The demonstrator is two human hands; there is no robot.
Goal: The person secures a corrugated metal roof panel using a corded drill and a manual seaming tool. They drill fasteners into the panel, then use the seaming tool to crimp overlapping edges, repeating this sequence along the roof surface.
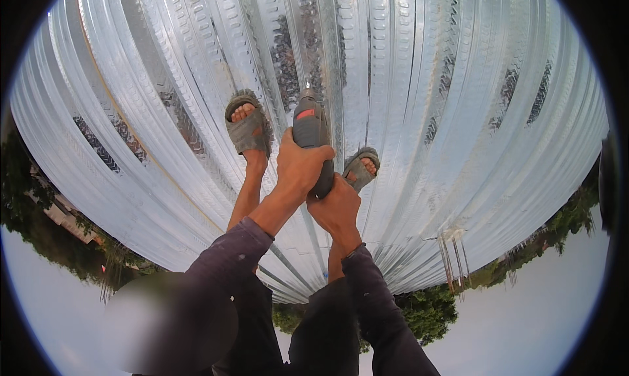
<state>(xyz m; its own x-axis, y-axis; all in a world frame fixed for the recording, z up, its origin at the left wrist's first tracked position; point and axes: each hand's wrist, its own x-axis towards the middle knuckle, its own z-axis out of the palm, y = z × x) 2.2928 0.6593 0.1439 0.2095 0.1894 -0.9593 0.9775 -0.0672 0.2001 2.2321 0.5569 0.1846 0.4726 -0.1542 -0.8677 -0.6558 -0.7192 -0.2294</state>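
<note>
Two hands, left (303, 163) and right (337, 205), have fingers clamped on the power drill (310, 128); keep its bit (308, 85) square to the ribbed metal sheeting (400, 107), pressing evenly.

There were 2 hands: 1 left hand (300, 165) and 1 right hand (336, 207). There was 1 drill (311, 128), with 1 bit (307, 85) and 1 red patch (306, 114). There were 2 sandals (247, 136), 2 feet (242, 111), 2 sleeves (226, 258) and 2 trouser legs (324, 323). At least 3 thin rods (447, 264) showed at the lower right. The metal sheeting (485, 173) had many ridges (404, 48), too many to count.
</note>
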